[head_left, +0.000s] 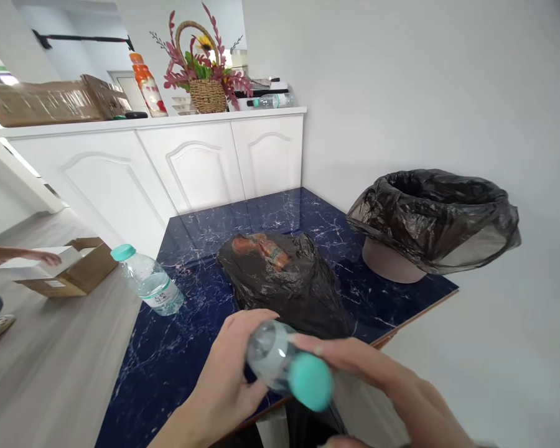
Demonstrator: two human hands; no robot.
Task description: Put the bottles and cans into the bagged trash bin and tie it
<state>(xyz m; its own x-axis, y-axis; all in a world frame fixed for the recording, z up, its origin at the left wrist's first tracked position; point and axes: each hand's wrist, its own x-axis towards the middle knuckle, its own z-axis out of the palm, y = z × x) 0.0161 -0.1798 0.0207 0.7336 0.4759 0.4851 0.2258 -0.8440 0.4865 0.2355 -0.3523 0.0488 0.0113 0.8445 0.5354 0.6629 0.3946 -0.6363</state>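
Observation:
A clear plastic bottle (269,358) with a teal cap lies tilted between my hands, its cap toward me and to the right. My left hand (233,367) is closed around it near the base. Stretched fingers of my right hand (382,373) touch its side by the cap; the right thumb is apart at the bottom edge. Beyond my hands a black plastic bag (284,292) lies flattened on the dark blue marbled table (191,348), with an orange-brown bottle (273,252) showing on or through it. Left of the bag stands another teal-capped bottle (152,283).
A bin (387,261) lined with a black bag (429,211) stands at the table's right. Behind is a white cabinet (200,162) carrying a flower basket (208,96), an orange bottle (147,87) and a carton (42,102). At left, another person's hand (44,256) touches an open box (91,264).

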